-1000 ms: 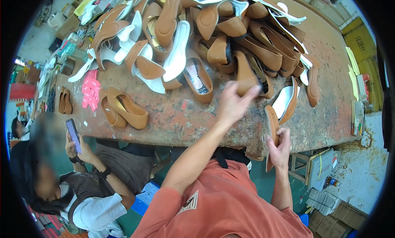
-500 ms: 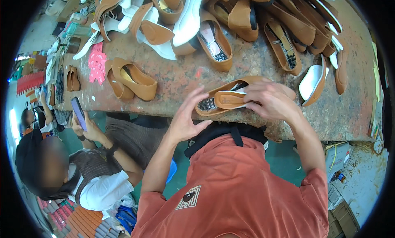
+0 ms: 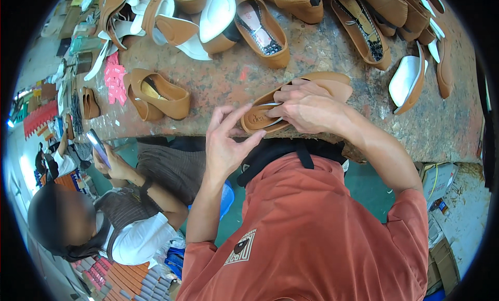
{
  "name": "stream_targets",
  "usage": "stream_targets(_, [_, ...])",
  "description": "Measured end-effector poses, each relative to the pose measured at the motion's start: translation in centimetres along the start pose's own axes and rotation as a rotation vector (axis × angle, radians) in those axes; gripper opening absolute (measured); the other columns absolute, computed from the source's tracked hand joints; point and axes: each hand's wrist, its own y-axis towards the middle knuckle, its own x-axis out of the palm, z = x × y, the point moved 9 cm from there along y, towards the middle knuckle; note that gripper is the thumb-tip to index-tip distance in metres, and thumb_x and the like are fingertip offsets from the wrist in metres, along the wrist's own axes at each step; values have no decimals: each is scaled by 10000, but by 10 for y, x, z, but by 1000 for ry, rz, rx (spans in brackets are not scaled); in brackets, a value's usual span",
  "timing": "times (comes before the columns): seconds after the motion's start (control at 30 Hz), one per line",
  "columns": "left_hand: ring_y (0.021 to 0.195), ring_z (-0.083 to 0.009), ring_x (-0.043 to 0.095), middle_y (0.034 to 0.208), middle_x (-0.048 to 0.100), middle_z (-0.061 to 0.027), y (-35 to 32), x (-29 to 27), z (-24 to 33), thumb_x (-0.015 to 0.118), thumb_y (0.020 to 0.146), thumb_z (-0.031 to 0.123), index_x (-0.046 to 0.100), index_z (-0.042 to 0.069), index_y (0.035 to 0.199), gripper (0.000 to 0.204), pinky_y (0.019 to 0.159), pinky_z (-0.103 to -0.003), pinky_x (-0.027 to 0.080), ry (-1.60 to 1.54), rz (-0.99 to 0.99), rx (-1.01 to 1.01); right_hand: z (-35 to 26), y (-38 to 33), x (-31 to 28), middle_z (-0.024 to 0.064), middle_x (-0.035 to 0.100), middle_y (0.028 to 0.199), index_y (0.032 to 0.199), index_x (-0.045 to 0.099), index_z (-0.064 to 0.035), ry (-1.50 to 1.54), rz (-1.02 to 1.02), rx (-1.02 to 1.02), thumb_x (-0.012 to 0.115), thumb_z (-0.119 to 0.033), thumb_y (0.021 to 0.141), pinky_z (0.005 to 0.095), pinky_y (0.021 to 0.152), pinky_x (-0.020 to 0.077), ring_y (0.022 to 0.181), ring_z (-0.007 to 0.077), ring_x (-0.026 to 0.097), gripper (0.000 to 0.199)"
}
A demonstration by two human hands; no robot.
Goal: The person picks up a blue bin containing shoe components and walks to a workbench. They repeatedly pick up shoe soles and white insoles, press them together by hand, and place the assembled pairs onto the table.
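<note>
A tan flat shoe (image 3: pixel 291 101) lies at the near edge of the worn workbench (image 3: pixel 228 88), its insole facing up. My right hand (image 3: pixel 312 111) grips it across the middle, fingers pressing on the insole. My left hand (image 3: pixel 226 142) hovers just left of the shoe's heel end with fingers spread, thumb close to the heel, holding nothing. A thin white strip shows under my right fingers at the insole.
Several tan and white shoes (image 3: pixel 254 25) pile along the far side of the bench. A tan pair (image 3: pixel 156 95) sits at the left beside pink paper (image 3: pixel 114 82). A seated person (image 3: pixel 119 212) at lower left holds a phone (image 3: pixel 97 147).
The view has tipped closer to the bench. My left hand has come off the shoe and opened, while my right hand keeps hold of it at the bench edge.
</note>
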Motion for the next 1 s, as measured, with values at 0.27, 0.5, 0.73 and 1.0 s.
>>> stream_targets(0.27, [1189, -325, 645, 1255, 660, -93, 0, 20, 40, 943, 720, 178, 762, 34, 1190, 524, 966, -415, 613, 596, -158, 574, -8, 0, -6, 75, 683, 1070, 1180, 818, -194, -150, 98, -14, 770, -195, 860, 444, 1011, 489, 1145, 283, 651, 324])
stream_targets(0.5, [1231, -317, 602, 1304, 657, -84, 2, 36, 3, 890, 753, 203, 780, 2, 1087, 405, 968, -430, 613, 599, -250, 543, 78, -125, -24, 47, 768, 960, 1272, 723, -39, 914, 521, 956, 845, -195, 915, 252, 589, 490, 758, 129, 717, 408])
stream_targets(0.73, [1243, -306, 599, 1326, 651, -84, 5, 34, 8, 868, 783, 201, 779, -9, 1088, 381, 983, -465, 601, 657, -305, 522, 0, -74, -14, 95, 730, 854, 1063, 761, -56, -88, 565, 550, 805, -132, 893, 421, 615, 546, 713, 332, 724, 192])
stream_targets(1.0, [1198, -294, 624, 1274, 620, -91, 57, 69, 57, 722, 872, 121, 791, 159, 1212, 350, 911, -474, 612, 478, -288, 686, -17, -77, -10, 105, 651, 782, 922, 718, -20, -163, 692, 252, 833, 33, 790, 415, 650, 498, 684, 330, 629, 183])
